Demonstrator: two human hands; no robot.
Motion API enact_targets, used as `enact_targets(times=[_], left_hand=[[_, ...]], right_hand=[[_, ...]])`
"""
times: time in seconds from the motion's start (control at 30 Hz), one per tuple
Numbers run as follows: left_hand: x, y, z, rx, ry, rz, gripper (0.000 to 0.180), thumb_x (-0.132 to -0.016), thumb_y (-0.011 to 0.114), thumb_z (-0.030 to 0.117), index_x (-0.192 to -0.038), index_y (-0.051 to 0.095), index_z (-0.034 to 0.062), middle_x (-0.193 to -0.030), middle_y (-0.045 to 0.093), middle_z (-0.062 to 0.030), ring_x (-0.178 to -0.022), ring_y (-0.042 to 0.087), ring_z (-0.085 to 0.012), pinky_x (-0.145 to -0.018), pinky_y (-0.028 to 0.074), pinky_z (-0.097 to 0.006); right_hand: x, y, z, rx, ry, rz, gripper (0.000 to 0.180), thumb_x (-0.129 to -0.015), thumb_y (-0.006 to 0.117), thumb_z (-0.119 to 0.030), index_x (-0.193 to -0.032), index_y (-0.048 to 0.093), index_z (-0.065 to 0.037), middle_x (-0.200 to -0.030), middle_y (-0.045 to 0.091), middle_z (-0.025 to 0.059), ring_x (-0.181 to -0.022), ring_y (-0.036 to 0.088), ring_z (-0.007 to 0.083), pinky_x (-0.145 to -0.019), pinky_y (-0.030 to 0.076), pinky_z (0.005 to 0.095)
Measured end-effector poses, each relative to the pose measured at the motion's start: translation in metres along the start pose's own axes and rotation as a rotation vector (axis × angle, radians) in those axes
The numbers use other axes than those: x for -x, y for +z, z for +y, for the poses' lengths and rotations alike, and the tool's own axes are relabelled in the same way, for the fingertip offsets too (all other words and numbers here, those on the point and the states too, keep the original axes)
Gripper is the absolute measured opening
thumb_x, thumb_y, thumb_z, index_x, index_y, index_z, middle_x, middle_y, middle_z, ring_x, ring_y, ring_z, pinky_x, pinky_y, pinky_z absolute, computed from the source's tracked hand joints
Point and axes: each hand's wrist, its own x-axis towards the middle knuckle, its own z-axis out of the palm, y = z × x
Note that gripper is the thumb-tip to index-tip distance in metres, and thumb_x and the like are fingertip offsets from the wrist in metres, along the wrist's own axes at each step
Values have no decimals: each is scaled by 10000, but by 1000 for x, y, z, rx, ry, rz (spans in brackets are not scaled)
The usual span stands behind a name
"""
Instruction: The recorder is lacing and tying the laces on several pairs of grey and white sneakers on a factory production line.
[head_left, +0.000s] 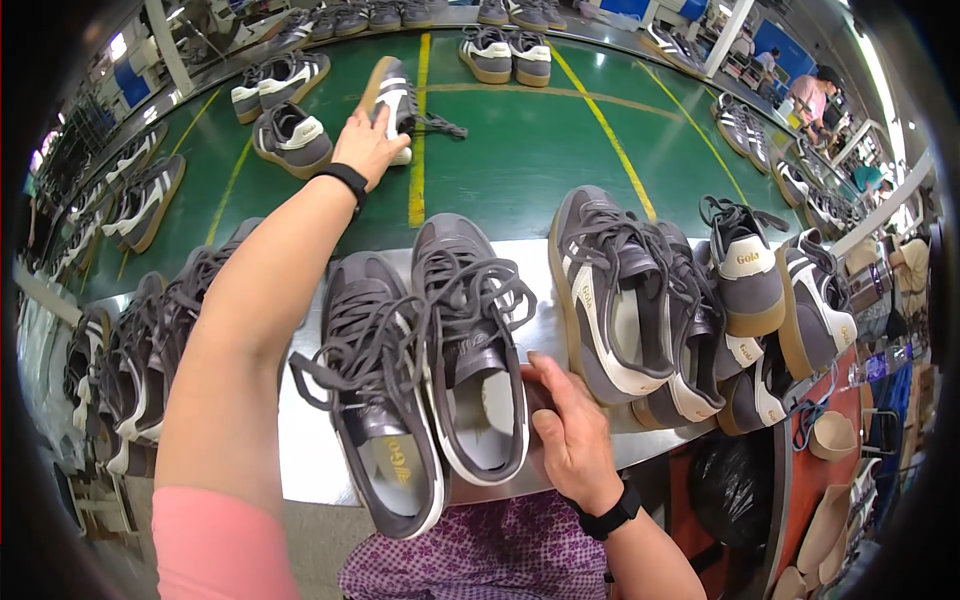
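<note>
My left hand [368, 142] reaches far out over the green conveyor belt [520, 150] and grips a grey sneaker [392, 100] with a white stripe and tan sole, tilted on its side with laces trailing right. My right hand [565, 425] rests at the near edge of the metal table [300, 450], fingers against the heel of the right shoe of a grey laced pair [430, 360] lying in front of me. Both wrists carry black bands.
A heap of grey sneakers [690, 300] lies to the right on the table, another row [140, 360] to the left. More pairs [285, 85] sit on the belt and along its far rim. A person [815, 95] works at the back right.
</note>
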Motion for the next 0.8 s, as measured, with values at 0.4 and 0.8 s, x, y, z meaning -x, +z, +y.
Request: enact_targets(times=[0.4,0.8], left_hand=[[26,-89,-60,730,-311,-265,554,-741,710,377,-1146,613,12,-1060,672,-215,-1021,638,-355,-900,499,-397],[242,-226,62,1193,-376,106,894,-737,768,202,-1461,281,8,-1422,426,-180,-1286,450,-275,-1062,352,-376]], right_hand=[[-8,5,-8,13,-15,25,359,-957,507,-185,-1258,523,9,-1112,624,189,-1044,593,342,-905,459,383],[0,19,11,-11,68,95,386,-978,490,-257,-1250,555,10,-1182,610,210,-1122,570,341,-965,439,395]])
